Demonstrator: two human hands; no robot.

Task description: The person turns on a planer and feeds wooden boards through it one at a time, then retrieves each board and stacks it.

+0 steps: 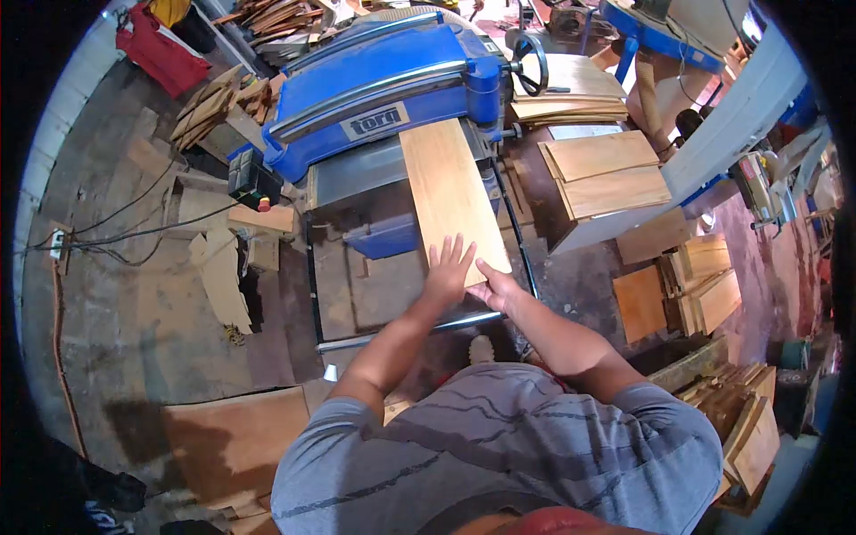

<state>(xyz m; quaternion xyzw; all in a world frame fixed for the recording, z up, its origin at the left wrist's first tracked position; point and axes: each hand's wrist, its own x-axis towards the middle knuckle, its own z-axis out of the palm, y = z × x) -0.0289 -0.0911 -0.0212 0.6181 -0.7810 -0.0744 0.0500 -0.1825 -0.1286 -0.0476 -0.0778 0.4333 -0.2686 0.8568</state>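
A pale wooden board (450, 183) lies lengthwise in front of a blue thickness planer (383, 85). Its far end reaches the machine's opening, just right of the "torq" label, and rests over the metal bed (357, 171). My left hand (448, 269) presses flat on top of the board's near end, fingers spread. At the near right corner, my right hand (496, 287) grips the edge, thumb above and fingers underneath. Whether the far end is inside the machine is hard to make out.
A black handwheel (530, 64) sticks out at the planer's right. On its left hangs a switch box (253, 183) with a red button and cables. Stacked boards (606, 174) stand to the right. A metal roller bar (410, 332) crosses low before me. Wood scraps (218, 107) are piled left.
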